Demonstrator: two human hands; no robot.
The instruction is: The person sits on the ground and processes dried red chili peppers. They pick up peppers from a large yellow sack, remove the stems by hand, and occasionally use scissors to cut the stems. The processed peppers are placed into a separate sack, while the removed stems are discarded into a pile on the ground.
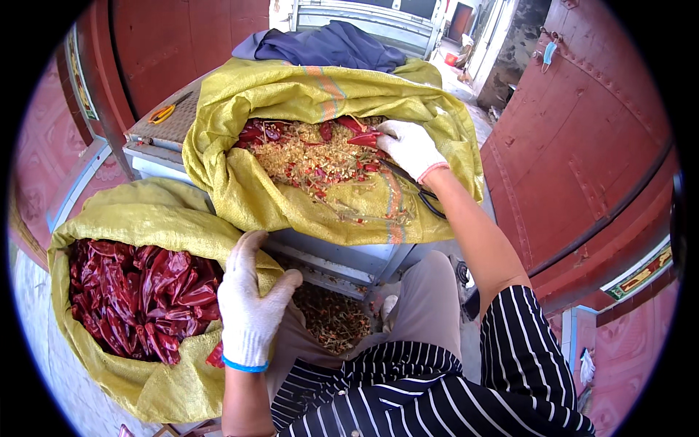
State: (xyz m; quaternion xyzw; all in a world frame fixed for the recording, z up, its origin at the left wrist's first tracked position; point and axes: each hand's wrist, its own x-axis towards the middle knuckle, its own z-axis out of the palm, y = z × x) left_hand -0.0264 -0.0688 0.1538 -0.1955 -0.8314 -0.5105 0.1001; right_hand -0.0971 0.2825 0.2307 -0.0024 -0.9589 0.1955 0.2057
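Note:
My left hand [250, 302], in a white knit glove, grips the rolled rim of a yellow woven sack [138, 218] at lower left that is full of whole dried red chillies [138, 298]. My right hand [409, 146], also gloved, reaches into a second yellow sack [291, 87] lying open on a raised metal surface. Its fingers rest on red chillies [364, 137] at the edge of a heap of chilli seeds and cut bits [313, 156]. Dark scissors [415, 191] lie under my right wrist; whether the hand holds them is unclear.
A grey metal platform [342, 258] carries the upper sack, with a dark blue cloth [328, 45] behind it. Yellow-handled scissors [162, 113] lie on the platform's left. Chilli stems and scraps [331, 317] litter the floor by my knees. Red metal doors [582, 146] stand on both sides.

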